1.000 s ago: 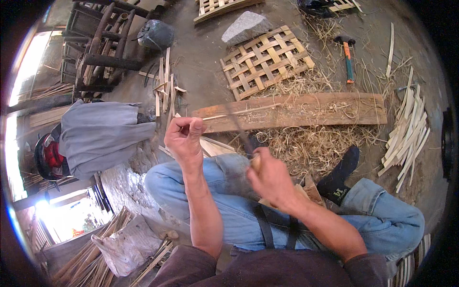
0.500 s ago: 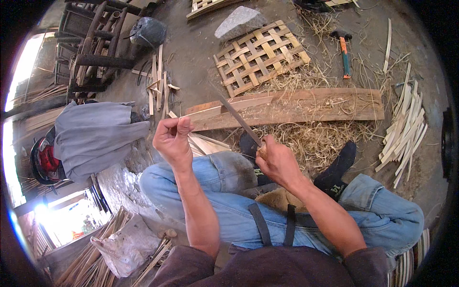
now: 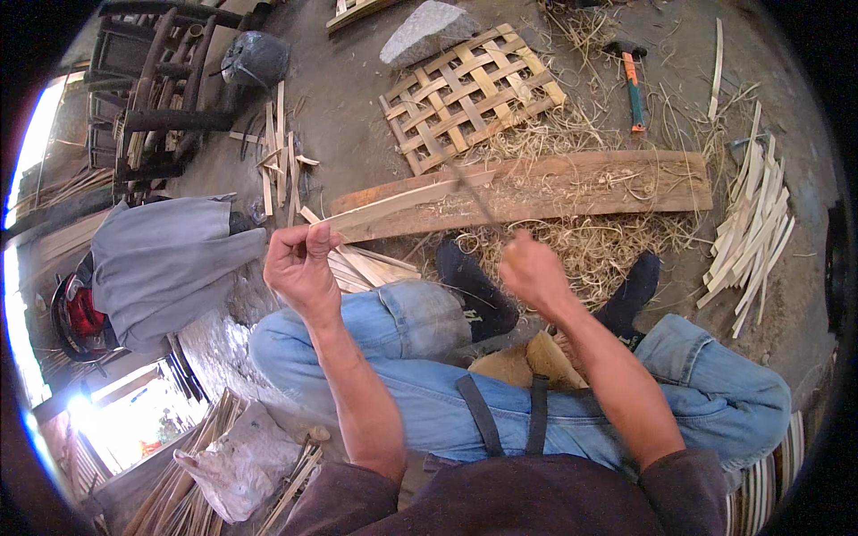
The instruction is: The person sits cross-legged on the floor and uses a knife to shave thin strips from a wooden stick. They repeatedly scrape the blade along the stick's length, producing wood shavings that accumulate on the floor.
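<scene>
My left hand is closed, pinching the near end of a pale bamboo strip. The strip slants up to the right over a long wooden plank on the ground. In my right hand is the handle of a knife, its blade smeared by motion and pointing up to the left, across the strip's far end. Curled bamboo shavings lie along the plank and about my feet.
Beyond the plank lie a woven bamboo panel, a grey stone and a hammer. Cut strips are heaped at the right. A grey cloth hangs at the left, near dark wooden chairs.
The knife has swung out to the right along the strip, its blade now blurred. My left hand still pinches the strip. The whole view has shifted slightly.
</scene>
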The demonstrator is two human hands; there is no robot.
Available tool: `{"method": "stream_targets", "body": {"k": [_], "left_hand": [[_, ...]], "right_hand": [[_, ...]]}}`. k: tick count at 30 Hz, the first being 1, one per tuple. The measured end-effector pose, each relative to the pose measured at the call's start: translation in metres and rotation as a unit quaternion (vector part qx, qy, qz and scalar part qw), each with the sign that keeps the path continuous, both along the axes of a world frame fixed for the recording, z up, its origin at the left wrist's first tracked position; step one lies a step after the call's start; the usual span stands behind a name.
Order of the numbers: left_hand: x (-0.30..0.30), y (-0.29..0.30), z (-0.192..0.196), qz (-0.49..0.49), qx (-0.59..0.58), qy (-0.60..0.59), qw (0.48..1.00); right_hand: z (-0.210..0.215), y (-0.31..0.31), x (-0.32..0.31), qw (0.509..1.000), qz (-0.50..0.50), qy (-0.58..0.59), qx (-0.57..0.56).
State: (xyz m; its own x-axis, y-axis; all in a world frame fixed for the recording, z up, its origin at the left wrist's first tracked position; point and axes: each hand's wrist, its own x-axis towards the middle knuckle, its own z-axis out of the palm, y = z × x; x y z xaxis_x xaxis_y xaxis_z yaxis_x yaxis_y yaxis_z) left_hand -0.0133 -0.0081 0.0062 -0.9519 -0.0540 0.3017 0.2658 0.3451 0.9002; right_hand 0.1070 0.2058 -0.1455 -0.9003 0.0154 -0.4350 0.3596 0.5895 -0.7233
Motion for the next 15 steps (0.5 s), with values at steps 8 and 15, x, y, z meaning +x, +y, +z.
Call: {"method": "stream_targets", "body": {"k": [8, 15], "left_hand": [[0.0, 0.003, -0.002, 0.003, -0.012, 0.003, 1.0], [0.001, 0.0, -0.005, 0.035, -0.031, 0.002, 0.999]], "right_hand": [[-0.036, 0.013, 0.012, 0.999, -0.012, -0.004, 0.043], [-0.03, 0.015, 0.02, 0.994, -0.101, -0.042, 0.019]]}}
